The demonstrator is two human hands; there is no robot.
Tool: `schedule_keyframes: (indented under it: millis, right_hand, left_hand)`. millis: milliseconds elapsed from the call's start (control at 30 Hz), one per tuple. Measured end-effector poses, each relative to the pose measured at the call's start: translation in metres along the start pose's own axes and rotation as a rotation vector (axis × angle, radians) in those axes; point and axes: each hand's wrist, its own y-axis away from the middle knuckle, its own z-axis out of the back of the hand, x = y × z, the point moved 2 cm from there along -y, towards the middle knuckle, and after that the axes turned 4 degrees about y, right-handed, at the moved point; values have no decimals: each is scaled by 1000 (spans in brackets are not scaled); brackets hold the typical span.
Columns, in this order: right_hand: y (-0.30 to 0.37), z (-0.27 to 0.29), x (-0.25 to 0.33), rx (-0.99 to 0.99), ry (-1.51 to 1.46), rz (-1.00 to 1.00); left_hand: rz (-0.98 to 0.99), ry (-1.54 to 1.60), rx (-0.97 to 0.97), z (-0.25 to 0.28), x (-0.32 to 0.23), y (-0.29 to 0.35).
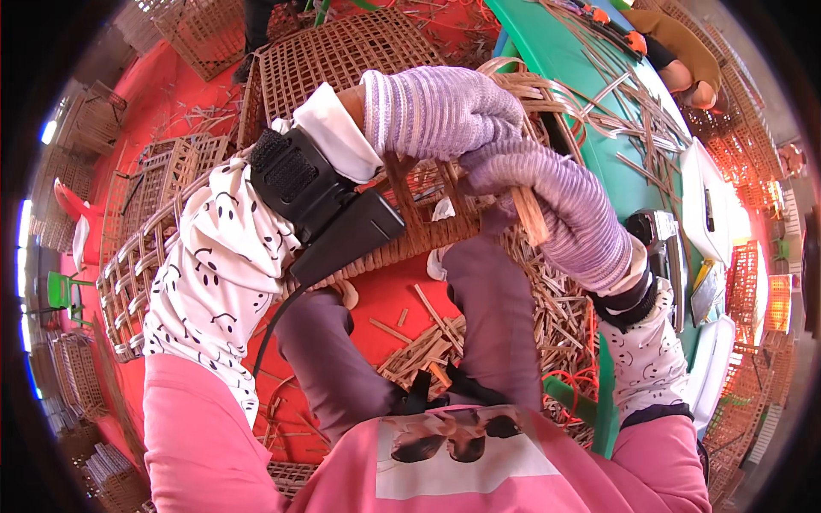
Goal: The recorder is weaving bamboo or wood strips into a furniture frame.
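A woven brown basket (pixel 410 244) with wrapped strip edging stands between my knees. My left hand (pixel 449 111), in a striped lilac knit glove, reaches over its upper side with the fingers curled down; what they grip is hidden. Close against it, my right hand (pixel 556 201) in a matching glove is closed on a flat brown weaving strip (pixel 530 218), whose end sticks out between the fingers toward me. Pale loops of strip (pixel 547 90) rise just beyond the hands. A black device (pixel 329 201) is strapped to my left wrist.
At the right, a green table (pixel 620 162) carries loose strips, orange-and-black tools (pixel 629 38) and a white tray (pixel 705 201). Strip scraps (pixel 428 350) litter the red floor (pixel 385 295). An open-weave basket (pixel 342 56) stands ahead; a co-worker's arm (pixel 684 73) shows far right.
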Motion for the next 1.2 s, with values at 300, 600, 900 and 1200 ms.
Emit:
schedule_keyframes:
  millis: [300,600,900,1200]
  right_hand:
    - [-19,26,12,150,445,131]
    - [-45,24,10,19,-380,-215]
    - [-36,8,19,-425,-1130,-785]
    - [0,-3,49,-673,-1092,-727]
  left_hand:
    - [70,82,-203,2,0,7]
    - [221,-545,-473,-15,3,8]
    - [502,-410,-510,-16,2,10]
    - [445,-458,-519,-10,15,2]
